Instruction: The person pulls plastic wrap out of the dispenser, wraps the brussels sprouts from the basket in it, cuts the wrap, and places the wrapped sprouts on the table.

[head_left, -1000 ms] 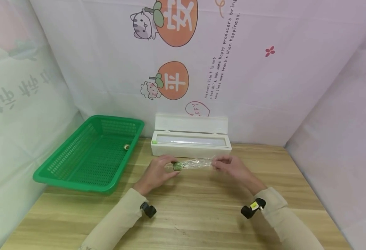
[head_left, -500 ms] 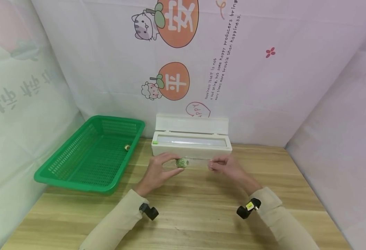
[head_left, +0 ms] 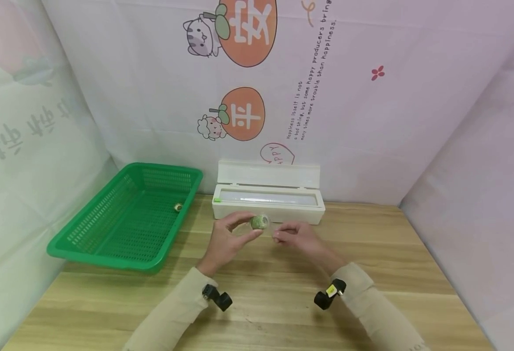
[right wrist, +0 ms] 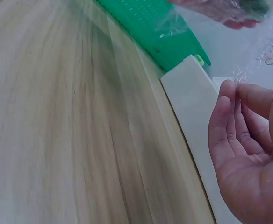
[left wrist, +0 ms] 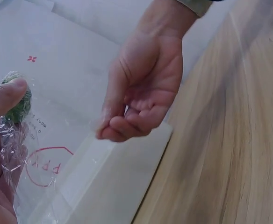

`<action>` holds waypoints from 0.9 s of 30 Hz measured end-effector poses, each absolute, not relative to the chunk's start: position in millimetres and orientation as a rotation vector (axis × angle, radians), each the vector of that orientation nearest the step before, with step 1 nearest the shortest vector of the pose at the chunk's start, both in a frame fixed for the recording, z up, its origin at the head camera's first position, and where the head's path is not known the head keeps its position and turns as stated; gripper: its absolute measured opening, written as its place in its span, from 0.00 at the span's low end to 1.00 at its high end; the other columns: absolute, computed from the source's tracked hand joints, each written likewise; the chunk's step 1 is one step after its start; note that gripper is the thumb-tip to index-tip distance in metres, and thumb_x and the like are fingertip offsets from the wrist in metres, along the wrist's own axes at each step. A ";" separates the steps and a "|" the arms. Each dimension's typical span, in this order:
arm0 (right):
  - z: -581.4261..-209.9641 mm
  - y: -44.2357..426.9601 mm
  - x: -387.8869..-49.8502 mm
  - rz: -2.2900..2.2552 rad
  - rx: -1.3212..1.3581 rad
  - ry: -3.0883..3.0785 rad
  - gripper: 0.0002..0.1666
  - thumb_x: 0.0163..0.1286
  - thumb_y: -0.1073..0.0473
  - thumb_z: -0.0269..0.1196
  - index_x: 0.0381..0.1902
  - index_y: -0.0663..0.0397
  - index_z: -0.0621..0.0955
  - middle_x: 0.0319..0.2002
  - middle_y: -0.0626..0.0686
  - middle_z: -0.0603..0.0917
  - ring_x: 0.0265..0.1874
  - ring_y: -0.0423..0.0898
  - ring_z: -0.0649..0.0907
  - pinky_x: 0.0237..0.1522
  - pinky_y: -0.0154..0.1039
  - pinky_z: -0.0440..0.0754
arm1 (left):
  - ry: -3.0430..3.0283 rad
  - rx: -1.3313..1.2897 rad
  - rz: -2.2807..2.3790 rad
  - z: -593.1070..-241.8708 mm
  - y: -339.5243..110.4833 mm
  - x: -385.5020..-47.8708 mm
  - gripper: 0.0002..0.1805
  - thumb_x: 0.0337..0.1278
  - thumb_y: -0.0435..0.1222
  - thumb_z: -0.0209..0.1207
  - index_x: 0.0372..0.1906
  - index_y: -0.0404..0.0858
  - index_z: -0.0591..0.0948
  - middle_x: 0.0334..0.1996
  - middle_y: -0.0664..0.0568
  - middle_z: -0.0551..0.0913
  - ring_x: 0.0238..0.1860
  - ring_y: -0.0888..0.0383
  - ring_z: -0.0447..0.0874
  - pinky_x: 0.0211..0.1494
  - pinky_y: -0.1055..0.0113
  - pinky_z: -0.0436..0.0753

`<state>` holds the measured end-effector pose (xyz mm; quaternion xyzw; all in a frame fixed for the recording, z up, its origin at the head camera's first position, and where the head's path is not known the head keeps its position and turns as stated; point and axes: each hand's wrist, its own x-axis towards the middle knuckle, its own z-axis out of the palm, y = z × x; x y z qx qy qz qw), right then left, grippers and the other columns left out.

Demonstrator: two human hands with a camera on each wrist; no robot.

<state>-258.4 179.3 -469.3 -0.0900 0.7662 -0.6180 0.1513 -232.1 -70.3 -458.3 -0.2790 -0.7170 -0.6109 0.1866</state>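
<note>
Taking the head view as a clock face centred on the green wrapped piece, the green basket sits on the worktop at nine o'clock, its long side slanting from about one o'clock down to seven. A small pale round thing lies inside it against the three o'clock wall, too small to identify.

Next comes the left hand, at eight o'clock from the piece, pinching it between thumb and fingers above the worktop. The digits hide part of the piece; in the left wrist view this hand is cut off by the left edge, and in the right wrist view by the top edge. The piece is stubby, its paler round end turned roughly toward three o'clock; its long axis seems to run nine to three, though the grip and shiny wrapping make this hard to confirm.

Just behind, toward twelve, the white box stretches nine to three, its lid raised against the printed cloth; the left hand covers part of its front edge.

At between three and four, the right hand pinches clear film between thumb and fingertips; the film's outline is barely visible between the hands.
</note>
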 end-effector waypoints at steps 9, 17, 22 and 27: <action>-471.9 155.4 -254.2 -1.927 -0.262 2.065 0.19 0.76 0.65 0.64 0.57 0.76 0.81 0.40 0.51 0.92 0.41 0.38 0.89 0.53 0.35 0.90 | -1.894 -0.530 -2.062 -463.1 -57.4 -237.1 0.18 0.57 0.28 0.74 0.53 0.32 0.87 0.53 0.36 0.89 0.53 0.58 0.90 0.61 0.70 0.87; -473.0 138.5 -250.9 -2.007 -0.266 1.944 0.17 0.78 0.66 0.63 0.57 0.75 0.81 0.37 0.44 0.90 0.40 0.37 0.88 0.53 0.34 0.90 | -1.707 -0.381 -2.305 -470.8 -45.1 -241.4 0.18 0.60 0.27 0.72 0.55 0.29 0.85 0.46 0.54 0.91 0.47 0.62 0.89 0.53 0.73 0.88; -473.8 134.1 -249.5 -2.060 -0.262 1.830 0.10 0.78 0.68 0.60 0.51 0.68 0.83 0.38 0.45 0.89 0.40 0.37 0.87 0.49 0.30 0.89 | -1.629 -0.332 -2.391 -472.4 -39.0 -243.6 0.18 0.61 0.26 0.71 0.56 0.27 0.84 0.46 0.58 0.92 0.47 0.62 0.90 0.53 0.74 0.88; -477.5 134.0 -250.5 -2.064 -0.301 1.768 0.10 0.79 0.68 0.59 0.42 0.54 0.87 0.37 0.45 0.88 0.38 0.37 0.85 0.47 0.30 0.88 | -1.615 -0.317 -2.395 -473.4 -36.1 -244.8 0.18 0.60 0.25 0.70 0.56 0.29 0.85 0.46 0.58 0.92 0.47 0.62 0.90 0.53 0.74 0.89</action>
